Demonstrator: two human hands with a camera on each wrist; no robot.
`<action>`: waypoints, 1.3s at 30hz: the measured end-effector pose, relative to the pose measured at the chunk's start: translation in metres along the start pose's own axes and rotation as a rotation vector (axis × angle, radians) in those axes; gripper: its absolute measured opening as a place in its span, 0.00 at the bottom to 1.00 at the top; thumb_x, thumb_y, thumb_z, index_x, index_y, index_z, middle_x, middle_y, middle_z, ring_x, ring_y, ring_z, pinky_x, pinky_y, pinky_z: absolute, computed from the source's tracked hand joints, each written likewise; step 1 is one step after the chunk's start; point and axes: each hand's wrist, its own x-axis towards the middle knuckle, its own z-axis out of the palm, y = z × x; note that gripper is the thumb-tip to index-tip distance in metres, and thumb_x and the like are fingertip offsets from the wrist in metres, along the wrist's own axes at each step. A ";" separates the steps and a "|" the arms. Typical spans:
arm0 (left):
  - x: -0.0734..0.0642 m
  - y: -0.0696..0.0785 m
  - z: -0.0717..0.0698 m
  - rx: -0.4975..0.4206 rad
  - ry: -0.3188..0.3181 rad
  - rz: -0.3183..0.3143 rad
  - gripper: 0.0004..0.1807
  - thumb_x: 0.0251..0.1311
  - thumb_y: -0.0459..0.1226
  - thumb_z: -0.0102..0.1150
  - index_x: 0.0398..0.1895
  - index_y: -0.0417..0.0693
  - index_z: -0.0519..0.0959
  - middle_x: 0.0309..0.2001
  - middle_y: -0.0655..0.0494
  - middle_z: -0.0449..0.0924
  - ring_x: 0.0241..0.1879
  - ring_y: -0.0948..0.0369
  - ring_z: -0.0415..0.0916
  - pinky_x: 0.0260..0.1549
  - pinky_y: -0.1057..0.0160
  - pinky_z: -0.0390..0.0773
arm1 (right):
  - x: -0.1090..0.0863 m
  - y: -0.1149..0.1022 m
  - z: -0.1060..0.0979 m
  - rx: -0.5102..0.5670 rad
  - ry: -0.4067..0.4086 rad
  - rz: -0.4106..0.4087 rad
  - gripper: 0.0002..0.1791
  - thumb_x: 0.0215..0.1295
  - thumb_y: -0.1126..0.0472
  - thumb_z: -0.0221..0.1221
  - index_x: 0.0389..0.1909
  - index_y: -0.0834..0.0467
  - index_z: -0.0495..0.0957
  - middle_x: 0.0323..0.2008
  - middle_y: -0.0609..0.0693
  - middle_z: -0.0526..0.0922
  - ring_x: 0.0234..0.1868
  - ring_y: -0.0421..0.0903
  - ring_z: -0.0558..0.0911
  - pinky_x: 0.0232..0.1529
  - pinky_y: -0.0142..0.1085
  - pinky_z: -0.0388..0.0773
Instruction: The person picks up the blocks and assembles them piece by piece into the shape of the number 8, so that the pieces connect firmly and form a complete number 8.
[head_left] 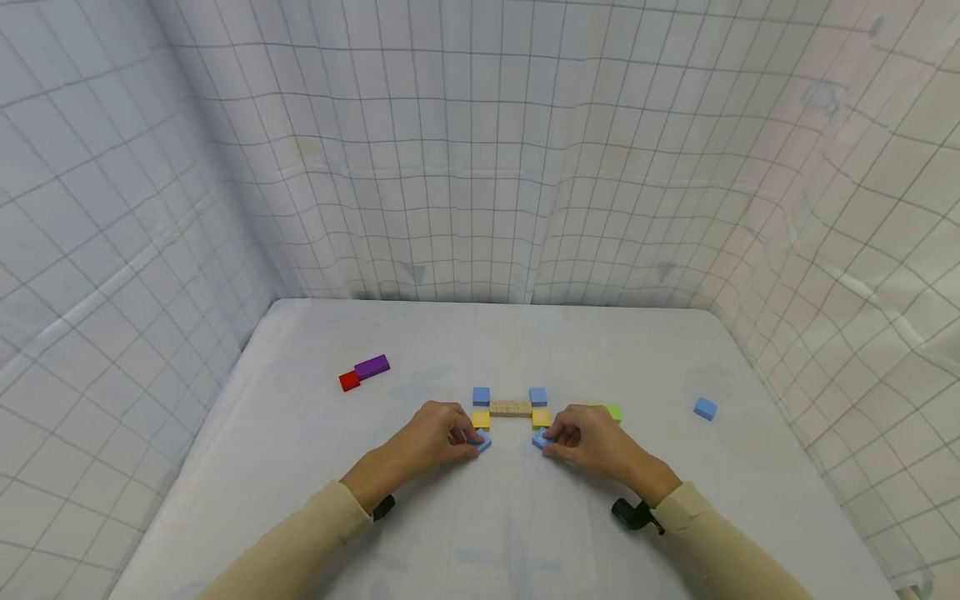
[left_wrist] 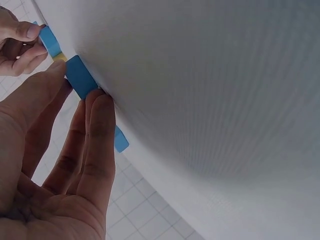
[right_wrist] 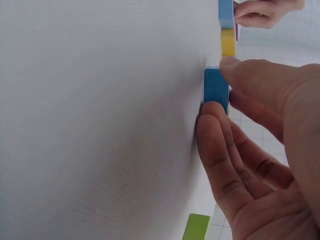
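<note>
My left hand pinches a blue block between thumb and fingers, low at the table. Opposite it, my right hand pinches a matching blue block in the same way. Just beyond the held blocks are a left yellow block and a right yellow block. Between the two yellows lies a long, wood-coloured block. Behind the left yellow one sits a blue block, and another blue block sits behind the right one. A green block is partly hidden behind my right hand.
On the white table, a red block lies end to end with a purple block at the back left. A single blue block lies far right. Grid-patterned cloth walls the back and both sides.
</note>
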 end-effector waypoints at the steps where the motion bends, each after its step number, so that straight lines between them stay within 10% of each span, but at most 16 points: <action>1: 0.000 0.000 0.000 0.001 -0.002 -0.001 0.08 0.67 0.34 0.86 0.48 0.51 0.99 0.44 0.58 0.93 0.40 0.67 0.86 0.45 0.70 0.90 | 0.000 0.000 0.000 0.003 -0.003 0.002 0.08 0.69 0.64 0.83 0.42 0.57 0.92 0.39 0.47 0.93 0.37 0.30 0.87 0.40 0.29 0.90; 11: 0.001 0.001 -0.001 0.010 -0.007 0.021 0.07 0.68 0.36 0.86 0.47 0.50 0.99 0.44 0.58 0.93 0.41 0.66 0.85 0.45 0.68 0.90 | -0.004 -0.003 -0.004 0.015 0.034 -0.032 0.10 0.68 0.66 0.83 0.45 0.60 0.93 0.42 0.51 0.96 0.38 0.36 0.93 0.43 0.32 0.93; 23: 0.002 0.001 0.000 0.022 -0.002 0.009 0.05 0.68 0.36 0.85 0.45 0.51 0.99 0.42 0.60 0.91 0.40 0.67 0.83 0.44 0.71 0.87 | -0.025 0.024 -0.033 -0.237 0.214 0.086 0.16 0.64 0.71 0.83 0.52 0.61 0.94 0.47 0.55 0.91 0.35 0.39 0.88 0.38 0.32 0.89; 39: 0.001 -0.001 0.002 0.007 0.028 0.040 0.04 0.67 0.34 0.86 0.42 0.48 0.99 0.41 0.59 0.92 0.38 0.69 0.83 0.42 0.72 0.86 | -0.037 0.047 -0.049 -0.195 0.152 0.209 0.13 0.69 0.70 0.81 0.52 0.58 0.96 0.47 0.52 0.91 0.36 0.35 0.83 0.37 0.29 0.83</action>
